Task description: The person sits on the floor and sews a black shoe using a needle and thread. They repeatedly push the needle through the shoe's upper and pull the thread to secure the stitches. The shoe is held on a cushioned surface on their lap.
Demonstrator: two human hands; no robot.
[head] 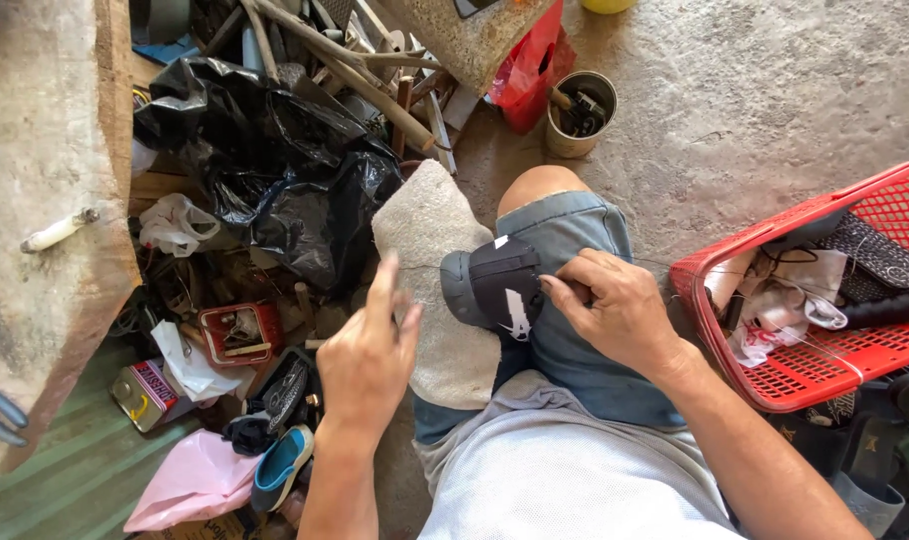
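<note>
- Shoe (495, 288): lies on the towel (430, 290) over the knee; it looks light, its upper soft, its sole stiffer.
- Right hand (615, 305) pinches the shoe's edge, the firmest hold.
- Left hand (370, 355) is raised, fingers pinching a thin thread (420, 267).
- Red basket (825, 300) crowds the right, black bags (275, 170) the left; floor ahead is open.

A rectangular tin (142, 394), gold with a red label, is seen lying lower left among clutter. A small white tag (501, 242) is noted on the black shoe (495, 290).
</note>
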